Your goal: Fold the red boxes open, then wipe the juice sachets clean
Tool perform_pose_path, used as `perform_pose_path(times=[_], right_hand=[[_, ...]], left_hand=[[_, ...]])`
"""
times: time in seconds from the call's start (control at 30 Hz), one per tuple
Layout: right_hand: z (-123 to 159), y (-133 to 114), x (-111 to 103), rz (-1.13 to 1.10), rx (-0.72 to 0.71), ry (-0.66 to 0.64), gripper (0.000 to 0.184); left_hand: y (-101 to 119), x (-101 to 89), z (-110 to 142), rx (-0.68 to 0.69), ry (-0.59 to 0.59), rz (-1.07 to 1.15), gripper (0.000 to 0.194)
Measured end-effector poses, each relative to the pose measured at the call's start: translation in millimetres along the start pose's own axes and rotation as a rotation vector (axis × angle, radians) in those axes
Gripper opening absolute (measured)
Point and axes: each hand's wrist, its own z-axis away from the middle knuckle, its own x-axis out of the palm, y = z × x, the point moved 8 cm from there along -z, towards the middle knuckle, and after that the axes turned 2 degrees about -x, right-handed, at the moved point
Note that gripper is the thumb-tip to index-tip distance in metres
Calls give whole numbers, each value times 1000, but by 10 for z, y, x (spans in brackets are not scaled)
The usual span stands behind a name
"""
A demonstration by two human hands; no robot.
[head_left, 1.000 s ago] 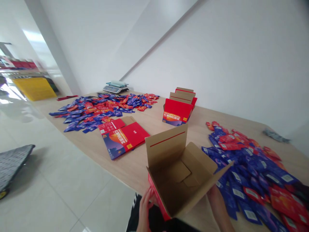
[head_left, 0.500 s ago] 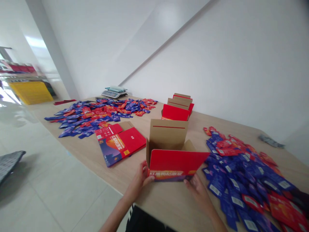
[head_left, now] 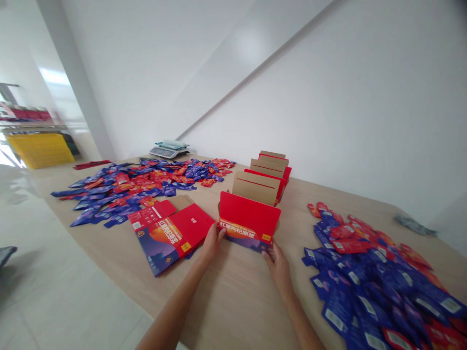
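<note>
hands grasp the front box [head_left: 248, 223] at its lower corners: left hand [head_left: 212, 239] at one, right hand [head_left: 279, 262] at the other. the box stands upright and open on the wooden table [head_left: 233, 301], its front panel red with a printed blue and orange band. directly behind it, further open boxes [head_left: 269, 167] stand in a row toward the wall [head_left: 328, 97]. flat cartons [head_left: 171, 233] lie beside the left hand. a pile of red and blue pouches [head_left: 365, 277] covers the table at the right; a second pile [head_left: 138, 180] spreads at the far left, with a scale [head_left: 168, 149] behind it. the floor [head_left: 65, 272] is pale and glossy; a yellow panel [head_left: 40, 149] stands beyond the table.
</note>
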Motion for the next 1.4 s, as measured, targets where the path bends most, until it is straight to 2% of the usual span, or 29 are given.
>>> perform_pose_path(times=[0.17, 0.37, 0.53, 0.9, 1.17, 1.27, 1.4], right_hand=[[-92, 26, 68, 46, -5, 43, 68], [-298, 172, 75, 77, 32, 78, 68], [-453, 227, 137, 84, 27, 106, 68], [-690, 257, 368, 63, -12, 73, 58], [-998, 395, 596, 82, -4, 68, 60], [-1124, 484, 633, 89, -2, 82, 61], [-1287, 601, 656, 105, -3, 110, 62]], left_hand=[[-94, 118, -85, -31, 64, -8, 34], [-131, 356, -264, -40, 34, -5, 34], [-108, 496, -423, 10, 25, 5, 36], [-186, 556, -814, 59, 138, -58, 39], [-315, 571, -1189, 16, 254, -222, 40], [-356, 645, -1273, -13, 238, -285, 43], [-392, 758, -1328, -51, 161, -351, 48]])
